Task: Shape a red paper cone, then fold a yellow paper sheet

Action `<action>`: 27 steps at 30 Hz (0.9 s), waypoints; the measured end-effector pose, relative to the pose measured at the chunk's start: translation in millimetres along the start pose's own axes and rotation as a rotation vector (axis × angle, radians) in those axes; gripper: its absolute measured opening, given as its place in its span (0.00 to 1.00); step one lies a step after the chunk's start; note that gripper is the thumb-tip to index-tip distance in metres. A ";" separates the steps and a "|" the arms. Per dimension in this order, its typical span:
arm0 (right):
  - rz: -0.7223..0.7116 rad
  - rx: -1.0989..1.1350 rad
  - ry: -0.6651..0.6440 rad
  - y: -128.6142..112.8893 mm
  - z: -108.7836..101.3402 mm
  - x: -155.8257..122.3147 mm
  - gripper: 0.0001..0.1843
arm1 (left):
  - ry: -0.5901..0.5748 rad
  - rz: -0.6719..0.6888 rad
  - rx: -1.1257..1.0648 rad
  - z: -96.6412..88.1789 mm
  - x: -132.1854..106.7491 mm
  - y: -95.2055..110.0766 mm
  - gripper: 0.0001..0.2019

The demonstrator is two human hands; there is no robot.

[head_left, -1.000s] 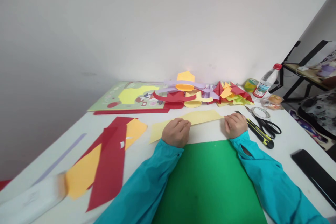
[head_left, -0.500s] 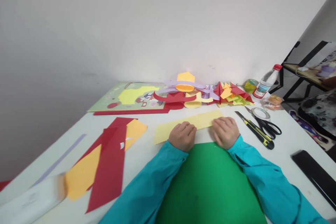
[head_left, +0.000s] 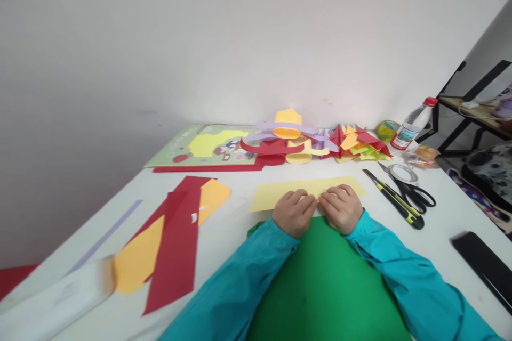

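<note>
Both my hands rest side by side on a pale yellow paper strip (head_left: pixel 280 193) that lies on the white table (head_left: pixel 240 229) just beyond a green sheet (head_left: pixel 328 282). My left hand (head_left: pixel 295 212) and my right hand (head_left: pixel 341 208) have curled fingers that pinch the strip's near edge at its middle, almost touching each other. Teal sleeves cover both arms.
Red and orange paper pieces (head_left: pixel 172 234) lie to the left. A pile of folded coloured paper (head_left: pixel 316 141) and a printed sheet (head_left: pixel 204 146) sit at the back. A utility knife (head_left: pixel 394 197), scissors (head_left: pixel 416 194), tape roll (head_left: pixel 403 172), bottle (head_left: pixel 412 123) and black ruler (head_left: pixel 482 266) lie to the right.
My hands have come together from the ends of the yellow strip to its middle. The strip has shifted a little to the right.
</note>
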State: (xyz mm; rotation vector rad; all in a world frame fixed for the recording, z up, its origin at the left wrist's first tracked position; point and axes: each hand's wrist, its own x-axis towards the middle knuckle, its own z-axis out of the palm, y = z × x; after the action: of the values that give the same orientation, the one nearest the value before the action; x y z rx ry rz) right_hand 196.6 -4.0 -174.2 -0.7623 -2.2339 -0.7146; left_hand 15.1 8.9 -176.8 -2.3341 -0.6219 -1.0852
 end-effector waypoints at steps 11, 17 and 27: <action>0.109 -0.086 0.044 28.5 -1.2 -18.4 0.12 | 0.044 -0.109 0.095 -5.1 -18.8 -41.3 0.07; 0.137 -0.153 0.074 33.6 -4.2 -19.7 0.12 | 0.085 -0.242 0.083 -4.8 -31.9 -64.3 0.07; 0.354 -0.047 0.209 27.3 -11.5 -17.7 0.13 | 0.129 -0.710 -0.225 -8.9 -46.7 -76.8 0.08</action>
State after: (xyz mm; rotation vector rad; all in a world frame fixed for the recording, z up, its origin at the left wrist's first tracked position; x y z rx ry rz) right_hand 230.7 1.3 -172.3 -1.0238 -1.8370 -0.6406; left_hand -61.9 54.1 -190.6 -2.2401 -1.4022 -1.6637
